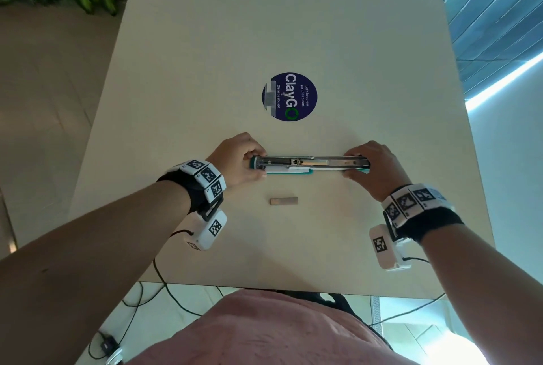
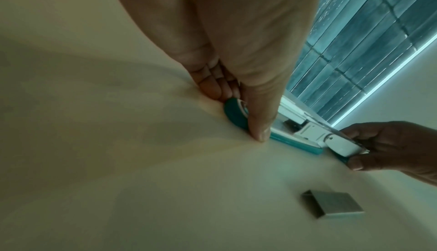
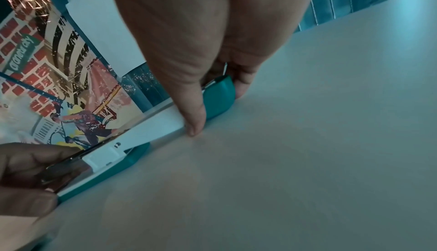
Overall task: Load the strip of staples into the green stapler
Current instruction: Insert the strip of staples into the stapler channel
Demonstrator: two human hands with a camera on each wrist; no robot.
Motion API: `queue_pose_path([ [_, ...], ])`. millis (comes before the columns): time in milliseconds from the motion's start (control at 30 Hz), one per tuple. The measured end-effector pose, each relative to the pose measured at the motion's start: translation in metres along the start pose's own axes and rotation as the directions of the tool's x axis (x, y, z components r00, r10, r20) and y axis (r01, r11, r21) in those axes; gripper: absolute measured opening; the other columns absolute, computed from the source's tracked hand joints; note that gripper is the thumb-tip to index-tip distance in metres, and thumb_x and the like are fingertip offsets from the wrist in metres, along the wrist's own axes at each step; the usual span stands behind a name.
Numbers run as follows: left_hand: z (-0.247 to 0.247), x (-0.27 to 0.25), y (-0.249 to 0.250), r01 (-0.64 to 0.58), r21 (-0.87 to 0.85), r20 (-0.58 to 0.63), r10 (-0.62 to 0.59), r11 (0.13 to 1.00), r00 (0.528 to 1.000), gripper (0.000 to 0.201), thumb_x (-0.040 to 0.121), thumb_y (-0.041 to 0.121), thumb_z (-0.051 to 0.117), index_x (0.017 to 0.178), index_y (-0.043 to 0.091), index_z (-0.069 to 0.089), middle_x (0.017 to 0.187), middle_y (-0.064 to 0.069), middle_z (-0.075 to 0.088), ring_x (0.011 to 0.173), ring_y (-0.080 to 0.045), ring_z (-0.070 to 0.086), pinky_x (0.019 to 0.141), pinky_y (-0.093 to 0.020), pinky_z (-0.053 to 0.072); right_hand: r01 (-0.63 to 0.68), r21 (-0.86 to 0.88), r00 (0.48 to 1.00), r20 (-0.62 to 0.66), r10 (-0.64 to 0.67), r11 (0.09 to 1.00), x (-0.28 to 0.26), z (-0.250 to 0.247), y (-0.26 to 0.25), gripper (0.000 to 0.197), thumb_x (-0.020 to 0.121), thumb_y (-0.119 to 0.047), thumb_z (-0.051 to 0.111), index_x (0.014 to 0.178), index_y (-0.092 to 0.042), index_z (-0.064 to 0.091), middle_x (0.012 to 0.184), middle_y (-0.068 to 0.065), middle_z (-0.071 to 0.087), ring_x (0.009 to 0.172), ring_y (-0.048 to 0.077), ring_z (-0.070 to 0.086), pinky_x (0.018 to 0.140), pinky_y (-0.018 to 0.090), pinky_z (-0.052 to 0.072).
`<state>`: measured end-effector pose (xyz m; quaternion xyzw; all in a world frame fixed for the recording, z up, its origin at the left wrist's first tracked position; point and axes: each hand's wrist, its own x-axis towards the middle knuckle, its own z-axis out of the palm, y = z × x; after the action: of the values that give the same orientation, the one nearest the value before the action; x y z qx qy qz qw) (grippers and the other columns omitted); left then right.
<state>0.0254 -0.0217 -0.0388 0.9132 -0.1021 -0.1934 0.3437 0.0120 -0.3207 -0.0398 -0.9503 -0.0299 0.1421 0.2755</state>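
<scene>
— Two hands are sitting on that green stapler (image 1: 308,165), one at each end. What are you thinking could be going wrong?

— It is lying swung fully open and flat on the tabletop (image 1: 293,41), metal channel facing up. If either end slips out, I'd guess the hinge could be folding back before anything gets loaded.

— How are the grips looking?

— The left hand (image 1: 239,159) is pinching the stapler's left end, thumb on the near side, fingers on the far side. The right hand (image 1: 374,169) is pinching the right end the same way. Neither is holding staples.

— So where is the strip?

— The strip of staples (image 1: 283,201) is lying loose, near the stapler's middle on the person's side, apart from both hands. One hand will be needing to let go, and that is the risky bit: the stapler may be shifting.
</scene>
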Motion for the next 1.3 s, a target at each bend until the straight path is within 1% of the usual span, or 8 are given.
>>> queue_pose_path([
  [100, 0.001, -0.006, 0.008, 0.004, 0.032, -0.055, -0.002, 0.999, 0.998, 0.044, 0.062, 0.02, 0.076, 0.101, 0.015, 0.056, 0.097, -0.004, 0.052, 0.088, -0.017, 0.051, 0.084, -0.036, 0.049, -0.002, 0.019, 1.0, -0.01, 0.002, 1.0, 0.0, 0.001, 0.0, 0.028, 0.075, -0.016, 0.073, 0.102, -0.018, 0.066, 0.094, 0.001, 0.056, 0.089, 0.017, 0.044, 0.08, 0.025, 0.032],
  [200, 0.007, -0.025, 0.026, -0.132, 0.059, -0.131, 0.139, 0.989, 0.982, 0.036, 0.065, 0.022, 0.071, 0.094, 0.016, 0.05, 0.092, 0.001, 0.047, 0.083, -0.015, 0.043, 0.076, -0.027, 0.041, -0.005, 0.044, 1.0, -0.026, 0.006, 0.999, -0.002, 0.002, 0.0, 0.028, 0.075, -0.015, 0.073, 0.102, -0.017, 0.066, 0.099, 0.005, 0.06, 0.089, 0.014, 0.042, 0.081, 0.025, 0.032],
  [267, 0.015, -0.037, 0.036, -0.208, 0.102, -0.028, 0.212, 0.973, 0.977, 0.033, 0.069, 0.029, 0.071, 0.094, 0.016, 0.054, 0.093, 0.001, 0.052, 0.086, -0.015, 0.046, 0.078, -0.024, 0.039, -0.008, 0.05, 1.0, -0.026, 0.01, 0.999, -0.002, 0.003, 0.001, 0.029, 0.075, -0.016, 0.073, 0.102, -0.018, 0.065, 0.1, 0.005, 0.06, 0.09, 0.014, 0.041, 0.081, 0.024, 0.032],
  [433, 0.041, -0.044, 0.038, -0.196, 0.205, 0.234, 0.146, 0.959, 0.961, 0.045, 0.076, 0.035, 0.069, 0.115, 0.016, 0.059, 0.109, -0.004, 0.056, 0.102, -0.016, 0.051, 0.09, -0.03, 0.042, -0.012, 0.053, 1.0, -0.007, 0.012, 0.999, -0.001, 0.003, 0.001, 0.027, 0.076, -0.017, 0.072, 0.102, -0.019, 0.065, 0.1, 0.004, 0.06, 0.092, 0.017, 0.045, 0.081, 0.024, 0.032],
  [700, 0.048, -0.039, 0.036, -0.191, 0.176, 0.109, 0.174, 0.966, 0.979, 0.013, 0.079, 0.022, 0.063, 0.09, 0.022, 0.068, 0.089, 0.003, 0.063, 0.083, -0.013, 0.059, 0.074, -0.036, 0.054, -0.015, 0.071, 1.0, -0.014, 0.016, 0.997, -0.003, 0.004, 0.002, 0.027, 0.077, -0.017, 0.07, 0.104, -0.019, 0.064, 0.103, 0.005, 0.061, 0.099, 0.024, 0.049, 0.084, 0.024, 0.033],
  [867, 0.021, -0.021, 0.047, -0.236, 0.21, -0.137, 0.268, 0.949, 0.954, 0.009, 0.076, 0.018, 0.062, 0.083, 0.021, 0.066, 0.081, 0.002, 0.063, 0.077, -0.015, 0.053, 0.067, -0.028, 0.045, -0.017, 0.076, 1.0, -0.012, 0.018, 0.997, -0.004, 0.004, 0.003, 0.026, 0.078, -0.018, 0.069, 0.104, -0.02, 0.064, 0.103, 0.004, 0.06, 0.093, 0.016, 0.044, 0.083, 0.024, 0.033],
  [1033, 0.008, -0.001, 0.047, -0.182, 0.271, -0.04, 0.2, 0.945, 0.979, 0.007, 0.074, 0.013, 0.062, 0.08, 0.016, 0.066, 0.078, -0.005, 0.063, 0.075, -0.02, 0.051, 0.066, -0.038, 0.049, -0.02, 0.084, 1.0, -0.012, 0.021, 0.996, -0.002, 0.004, 0.003, 0.026, 0.078, -0.018, 0.069, 0.104, -0.02, 0.064, 0.103, 0.003, 0.059, 0.094, 0.017, 0.044, 0.084, 0.024, 0.033],
  [1300, 0.002, 0.008, 0.045, -0.186, 0.261, 0.046, 0.18, 0.947, 0.983, 0.008, 0.078, 0.016, 0.063, 0.084, 0.014, 0.068, 0.083, -0.006, 0.065, 0.078, -0.02, 0.052, 0.07, -0.033, 0.045, -0.005, 0.101, 1.0, -0.024, 0.008, 0.995, -0.002, 0.006, 0.006, 0.027, 0.077, -0.017, 0.07, 0.102, -0.02, 0.064, 0.099, 0.002, 0.058, 0.092, 0.015, 0.041, 0.083, 0.025, 0.033],
])
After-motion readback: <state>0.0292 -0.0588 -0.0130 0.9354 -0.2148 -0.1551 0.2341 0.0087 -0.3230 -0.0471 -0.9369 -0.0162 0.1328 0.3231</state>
